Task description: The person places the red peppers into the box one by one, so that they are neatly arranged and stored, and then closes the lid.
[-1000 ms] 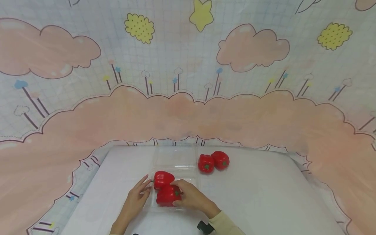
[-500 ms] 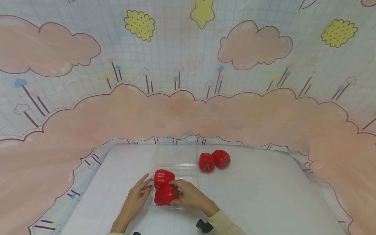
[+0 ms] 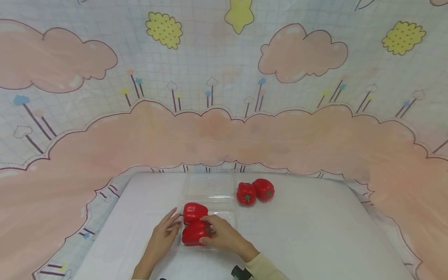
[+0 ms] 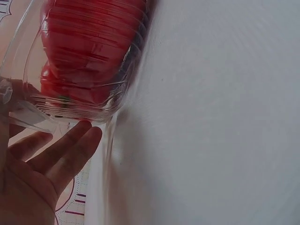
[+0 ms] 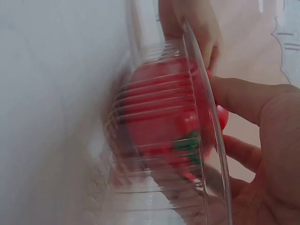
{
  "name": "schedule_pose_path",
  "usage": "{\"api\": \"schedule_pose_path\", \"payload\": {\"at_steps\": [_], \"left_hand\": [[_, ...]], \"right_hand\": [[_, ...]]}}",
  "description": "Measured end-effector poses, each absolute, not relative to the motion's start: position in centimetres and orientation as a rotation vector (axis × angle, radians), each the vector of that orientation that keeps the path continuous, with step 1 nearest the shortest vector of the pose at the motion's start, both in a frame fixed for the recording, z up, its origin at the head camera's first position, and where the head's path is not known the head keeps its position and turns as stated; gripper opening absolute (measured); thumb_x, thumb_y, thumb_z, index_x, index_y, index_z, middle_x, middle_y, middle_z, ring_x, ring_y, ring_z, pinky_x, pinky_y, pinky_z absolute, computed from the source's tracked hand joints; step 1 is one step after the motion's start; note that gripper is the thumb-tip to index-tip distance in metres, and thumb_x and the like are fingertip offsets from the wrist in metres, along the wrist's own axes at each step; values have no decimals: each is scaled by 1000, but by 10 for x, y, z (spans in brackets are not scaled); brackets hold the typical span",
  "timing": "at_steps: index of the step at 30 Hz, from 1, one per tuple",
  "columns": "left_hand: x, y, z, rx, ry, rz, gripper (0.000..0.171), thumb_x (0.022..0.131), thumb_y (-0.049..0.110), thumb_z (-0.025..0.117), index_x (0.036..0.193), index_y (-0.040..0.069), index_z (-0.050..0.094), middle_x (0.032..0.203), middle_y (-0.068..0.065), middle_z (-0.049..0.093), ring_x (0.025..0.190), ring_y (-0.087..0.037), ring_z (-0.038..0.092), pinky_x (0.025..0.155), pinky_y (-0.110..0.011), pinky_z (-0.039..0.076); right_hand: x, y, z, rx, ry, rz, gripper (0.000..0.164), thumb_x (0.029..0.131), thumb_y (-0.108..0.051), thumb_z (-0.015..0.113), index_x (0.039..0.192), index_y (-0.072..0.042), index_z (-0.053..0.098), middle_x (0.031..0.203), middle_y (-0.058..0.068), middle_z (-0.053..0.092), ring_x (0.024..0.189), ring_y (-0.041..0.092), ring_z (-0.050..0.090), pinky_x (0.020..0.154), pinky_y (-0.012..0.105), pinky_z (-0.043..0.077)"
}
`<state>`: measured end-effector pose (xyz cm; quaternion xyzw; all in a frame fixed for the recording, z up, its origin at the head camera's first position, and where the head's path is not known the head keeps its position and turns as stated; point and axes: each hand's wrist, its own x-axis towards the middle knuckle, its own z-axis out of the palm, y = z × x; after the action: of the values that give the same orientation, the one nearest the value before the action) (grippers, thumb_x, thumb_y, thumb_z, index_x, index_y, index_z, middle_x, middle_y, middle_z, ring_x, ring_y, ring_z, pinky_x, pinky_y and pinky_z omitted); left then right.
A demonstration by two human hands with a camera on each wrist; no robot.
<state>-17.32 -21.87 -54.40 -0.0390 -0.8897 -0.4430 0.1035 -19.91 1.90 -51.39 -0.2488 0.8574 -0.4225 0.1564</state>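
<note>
Two red bell peppers lie one behind the other in a clear plastic clamshell box (image 3: 226, 217), lid folded back. My right hand (image 3: 226, 236) grips the front bell pepper (image 3: 193, 235) by its green-stemmed end, thumb on the near side and fingers over the far side. In the right wrist view this pepper (image 5: 159, 112) shows through the ribbed box wall. The rear bell pepper (image 3: 194, 212) points its stem left. My left hand (image 3: 161, 235) has its fingers extended at the box's left side; in the left wrist view its fingertips (image 4: 93, 136) are right at the box's end.
Two more red bell peppers, a left one (image 3: 246, 193) and a right one (image 3: 263, 189), sit together on the white table (image 3: 315, 229) right of the box lid (image 3: 209, 186). A dark wrist camera (image 3: 241, 273) is by the right sleeve. A cartoon-printed cloth (image 3: 224, 136) hangs behind.
My right hand has shifted the front bell pepper slightly left within the box. The left hand and the other peppers stay about where they were.
</note>
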Motion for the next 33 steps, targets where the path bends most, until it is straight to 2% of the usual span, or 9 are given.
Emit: {"api": "schedule_pose_path", "payload": {"at_steps": [9,13,23,33], "left_hand": [[-173,-217,-544,-96,-2632,-1310,44,92,0,60,136,4,57,153,-13,45,111,-30,68,82,-30,62],[-174,-216,-543,-72,-2644,-1316,44,93,1,60,136,5,57,152,-12,46,112,-29,68,84,-31,62],[-174,-217,-540,-75,-2653,-1308,43,93,2,60,137,6,57,152,-11,46,112,-29,68,84,-32,61],[-174,-217,-540,-71,-2660,-1313,44,93,2,60,137,6,57,152,-12,45,113,-30,67,84,-33,61]], "right_hand": [[-197,16,-511,-724,2487,-1208,58,81,-27,80,133,-19,54,124,-1,61,109,14,59,82,21,60],[-196,19,-509,-734,2502,-1198,58,82,-30,79,133,-20,54,129,-1,60,112,16,59,83,21,59],[-195,31,-487,-733,2501,-1223,56,87,-32,73,138,-22,51,136,1,57,122,23,58,90,35,60],[-194,50,-461,-812,2579,-1289,55,89,-33,70,140,-26,49,138,-3,54,120,17,57,87,24,58]]}}
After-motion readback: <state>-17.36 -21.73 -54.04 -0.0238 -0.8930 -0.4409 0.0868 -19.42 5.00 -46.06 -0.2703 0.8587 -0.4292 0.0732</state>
